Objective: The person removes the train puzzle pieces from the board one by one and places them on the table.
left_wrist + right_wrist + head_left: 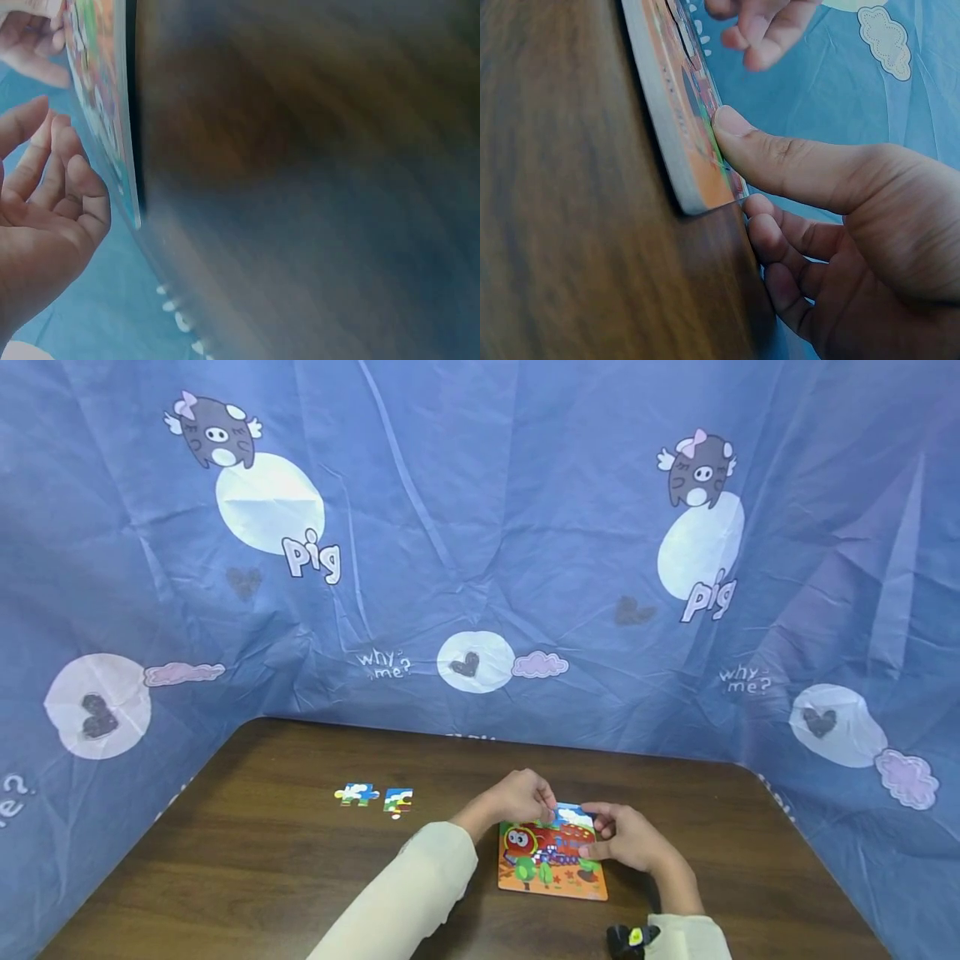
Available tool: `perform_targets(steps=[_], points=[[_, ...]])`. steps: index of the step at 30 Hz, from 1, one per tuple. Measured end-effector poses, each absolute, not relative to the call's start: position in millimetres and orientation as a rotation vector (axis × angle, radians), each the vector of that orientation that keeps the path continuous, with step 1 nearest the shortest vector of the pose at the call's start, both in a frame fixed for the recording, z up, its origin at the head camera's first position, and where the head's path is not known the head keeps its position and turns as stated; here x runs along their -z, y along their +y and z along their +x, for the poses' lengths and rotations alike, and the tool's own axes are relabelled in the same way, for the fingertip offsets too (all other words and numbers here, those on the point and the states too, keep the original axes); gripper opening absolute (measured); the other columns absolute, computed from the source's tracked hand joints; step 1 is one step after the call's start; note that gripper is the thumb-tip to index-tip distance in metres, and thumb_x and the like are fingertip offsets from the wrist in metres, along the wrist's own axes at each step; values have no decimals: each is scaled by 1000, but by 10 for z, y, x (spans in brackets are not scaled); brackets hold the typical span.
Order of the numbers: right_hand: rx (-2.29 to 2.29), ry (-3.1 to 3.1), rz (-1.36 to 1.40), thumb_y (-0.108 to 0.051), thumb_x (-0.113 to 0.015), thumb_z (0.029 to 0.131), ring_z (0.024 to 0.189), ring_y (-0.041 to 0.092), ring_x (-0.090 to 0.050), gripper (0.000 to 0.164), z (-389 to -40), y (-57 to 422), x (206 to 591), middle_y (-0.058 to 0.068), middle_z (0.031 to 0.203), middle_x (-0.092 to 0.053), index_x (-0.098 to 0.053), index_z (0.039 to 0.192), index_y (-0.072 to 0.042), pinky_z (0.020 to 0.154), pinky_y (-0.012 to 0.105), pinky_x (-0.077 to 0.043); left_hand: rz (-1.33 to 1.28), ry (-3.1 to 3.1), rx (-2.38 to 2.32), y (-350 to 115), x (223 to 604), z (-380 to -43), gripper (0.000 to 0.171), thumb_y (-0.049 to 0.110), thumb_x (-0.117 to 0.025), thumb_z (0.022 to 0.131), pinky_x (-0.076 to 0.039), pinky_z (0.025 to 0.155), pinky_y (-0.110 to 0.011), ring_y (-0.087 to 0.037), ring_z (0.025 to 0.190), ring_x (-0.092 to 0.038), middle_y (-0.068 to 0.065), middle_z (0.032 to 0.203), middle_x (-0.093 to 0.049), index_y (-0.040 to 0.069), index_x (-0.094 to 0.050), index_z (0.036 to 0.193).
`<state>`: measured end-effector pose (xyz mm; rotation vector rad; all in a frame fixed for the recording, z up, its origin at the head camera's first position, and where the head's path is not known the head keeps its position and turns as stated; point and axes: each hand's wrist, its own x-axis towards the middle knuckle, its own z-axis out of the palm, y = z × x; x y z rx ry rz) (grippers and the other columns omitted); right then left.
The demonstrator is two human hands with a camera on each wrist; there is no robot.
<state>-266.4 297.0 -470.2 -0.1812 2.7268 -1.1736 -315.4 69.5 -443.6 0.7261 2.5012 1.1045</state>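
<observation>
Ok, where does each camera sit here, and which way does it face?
Head: on the person's head, facing forward and down at the puzzle, table and blue cloth; left hand, right hand and sleeves show.
Left wrist: worn there, looking low across the table past the puzzle; both hands show.
Right wrist: worn there, looking at the puzzle's edge; both hands show.
Both wrist views show the puzzle almost edge-on.

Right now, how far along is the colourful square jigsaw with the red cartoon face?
The jigsaw looks filled in across its orange lower part. The left hand is at its top, the right hand touches its right side; any held piece is unclear. Two multicoloured pieces lie apart on the brown wooden table, apparently still to fit.
</observation>
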Motion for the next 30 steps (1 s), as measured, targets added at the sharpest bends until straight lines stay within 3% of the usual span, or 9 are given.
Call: perform_targets(steps=[14,30], points=[[1151,2740,-218,-13,-93,74,83,19,-51,68,-2675,2978,4716,6,94,-57,-63,132,3,72,30,-45,719,2549,-952,877,4551,-3147,18,12,-90,78,-49,73,-24,-5,77,-57,8,80,-66,14,-77,89],[1158,2731,-203,-13,-91,76,84,20,-51,66,-2684,2967,4727,6,95,-57,-63,134,1,73,34,-45,703,2588,-865,919,4522,-3086,16,21,-88,82,-48,72,-24,-7,76,-54,7,82,-61,17,-75,90]])
